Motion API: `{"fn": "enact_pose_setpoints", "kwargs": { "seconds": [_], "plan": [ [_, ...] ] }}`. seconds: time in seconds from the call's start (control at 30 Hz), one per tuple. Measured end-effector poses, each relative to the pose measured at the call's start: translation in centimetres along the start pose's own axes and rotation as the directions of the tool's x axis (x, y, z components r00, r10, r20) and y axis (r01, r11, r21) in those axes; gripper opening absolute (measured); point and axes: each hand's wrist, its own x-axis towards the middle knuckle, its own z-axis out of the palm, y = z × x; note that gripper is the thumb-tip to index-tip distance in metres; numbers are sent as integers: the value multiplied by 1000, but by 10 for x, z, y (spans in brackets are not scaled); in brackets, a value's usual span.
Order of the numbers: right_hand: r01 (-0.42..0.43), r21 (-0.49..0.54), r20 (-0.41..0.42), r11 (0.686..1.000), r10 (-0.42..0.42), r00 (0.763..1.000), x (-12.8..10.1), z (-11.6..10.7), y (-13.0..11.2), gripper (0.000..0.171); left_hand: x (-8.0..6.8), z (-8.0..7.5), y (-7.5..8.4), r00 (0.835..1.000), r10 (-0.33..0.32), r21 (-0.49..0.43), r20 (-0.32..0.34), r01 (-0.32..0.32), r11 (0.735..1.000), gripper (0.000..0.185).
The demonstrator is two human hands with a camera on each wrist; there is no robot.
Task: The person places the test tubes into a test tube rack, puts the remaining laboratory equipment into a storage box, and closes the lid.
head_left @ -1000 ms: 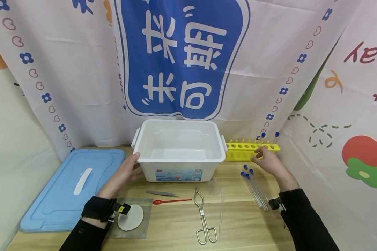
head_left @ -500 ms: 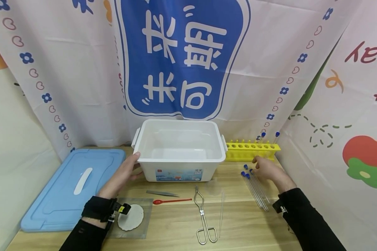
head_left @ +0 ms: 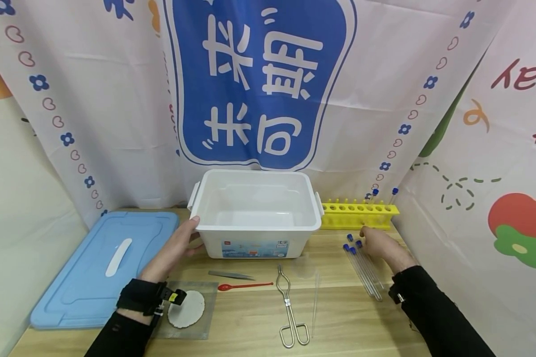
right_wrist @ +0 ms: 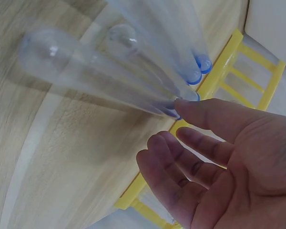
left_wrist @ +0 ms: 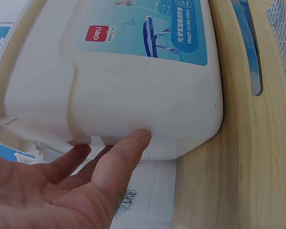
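My left hand [head_left: 176, 243] rests against the left end of a white plastic storage bin [head_left: 254, 243], fingers on its side wall and near its handle. In the left wrist view a fingertip touches the bin wall [left_wrist: 133, 95]. My right hand [head_left: 381, 245] is beside several loose test tubes [head_left: 361, 270] with blue caps, lying on the table. Seen in the right wrist view, the thumb tip overlaps the cap end of the nearest test tube [right_wrist: 95, 76], and the other fingers stay loosely bent, apart from the thumb. Behind that hand stands a yellow test tube rack [head_left: 344, 220], holding two capped tubes at its right end.
A blue lid [head_left: 80, 277] lies at the left. Nearer me are a clear sheet with a round white mesh pad [head_left: 186, 308], tweezers [head_left: 230, 274], a red spoon [head_left: 245, 286], metal crucible tongs [head_left: 289, 312] and a glass rod [head_left: 315, 302]. Printed curtains enclose the table.
My right hand has come down from the front of the yellow rack to the caps of the loose test tubes. The left hand stays at the bin.
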Motion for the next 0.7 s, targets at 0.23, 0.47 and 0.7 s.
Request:
{"fn": "enact_pose_setpoints", "kwargs": {
  "seconds": [0.23,0.47,0.7],
  "plan": [
    [-20,1,36,1000,20,999,4,5,7,16,-1,-1,0,1000,10,3,7,-10,1000,85],
    [-26,44,27,999,25,999,2,7,8,17,-1,0,0,1000,4,16,1,-4,1000,87],
    [25,12,-37,1000,-25,999,0,9,6,30,-2,0,0,1000,3,19,-4,-3,1000,87]
  ]
}}
